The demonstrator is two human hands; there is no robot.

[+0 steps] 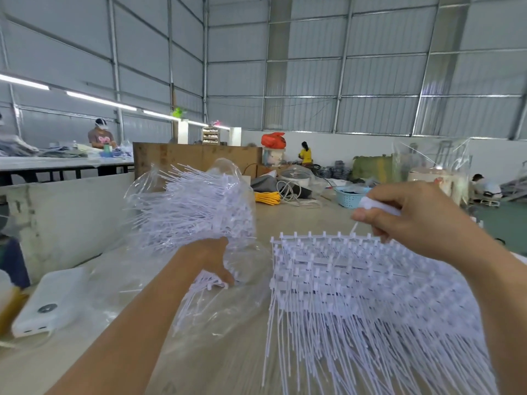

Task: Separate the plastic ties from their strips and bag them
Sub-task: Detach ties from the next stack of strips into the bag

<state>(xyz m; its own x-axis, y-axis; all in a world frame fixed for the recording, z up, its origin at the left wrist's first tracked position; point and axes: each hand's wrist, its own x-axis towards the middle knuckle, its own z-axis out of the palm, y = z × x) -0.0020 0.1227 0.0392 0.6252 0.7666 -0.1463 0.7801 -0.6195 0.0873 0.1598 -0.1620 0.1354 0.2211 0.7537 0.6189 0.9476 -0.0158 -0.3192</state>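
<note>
Corrugated metal walls rise over a wide hall, and the pale bench (299,220) in front of me carries everything I am working with. At the far left edge a white power bank (48,303) lies flat on clear plastic sheeting. Just right of it, my left hand (212,260) reaches into the clear bag (228,178), which is already stuffed with loose white ties (194,206) bristling up and to the left; my left grip is curled round a small bunch of ties (199,292) whose heads show under my fingers and whose tails trail back toward me. Beyond the bag, a yellow bundle (266,197) and a coil of white cord (291,192) lie farther back on the bench, with a light blue basket (349,198) beside them. To the right, a stack of tie strips (356,283) lies spread flat, heads in rows at the far side, tails fanning toward me. Above its far edge my right hand (422,220) hovers, its grip pinched closed on a white piece of plastic (376,207) that pokes out past my thumb.
</note>
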